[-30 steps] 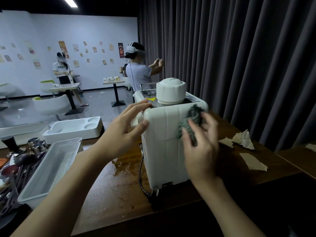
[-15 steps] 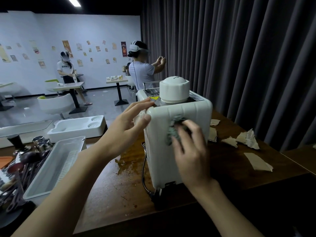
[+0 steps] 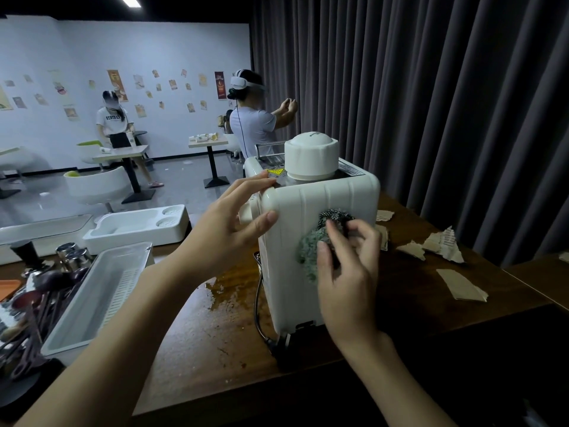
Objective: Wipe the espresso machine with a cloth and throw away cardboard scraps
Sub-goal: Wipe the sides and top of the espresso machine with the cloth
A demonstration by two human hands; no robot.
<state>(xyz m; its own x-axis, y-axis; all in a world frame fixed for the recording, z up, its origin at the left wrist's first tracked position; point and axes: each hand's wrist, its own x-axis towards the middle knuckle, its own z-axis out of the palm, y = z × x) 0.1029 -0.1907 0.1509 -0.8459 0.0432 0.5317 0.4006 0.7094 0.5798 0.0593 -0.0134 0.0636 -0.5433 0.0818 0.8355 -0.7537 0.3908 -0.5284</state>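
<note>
A white espresso machine point(image 3: 295, 204) stands on the wooden counter point(image 3: 215, 328), its back panel toward me. My left hand point(image 3: 234, 223) rests on the machine's upper left corner, fingers over the top edge and thumb on the back. My right hand point(image 3: 348, 272) grips a bunched grey-green cloth point(image 3: 311, 245) and presses it against the back panel. Torn cardboard scraps point(image 3: 462, 285) lie on the counter right of the machine, more cardboard scraps point(image 3: 440, 245) farther back.
A black power cord point(image 3: 258, 312) runs down the machine's back left. A wet patch point(image 3: 221, 294) is beside it. A white plastic bin point(image 3: 95, 297) and dark utensils point(image 3: 27, 306) sit at left. A dark curtain hangs right. Two people stand far off.
My right hand has rubbed the cloth across the back panel, from the upper right toward the left and now lower at the middle. My left hand keeps its place on the corner.
</note>
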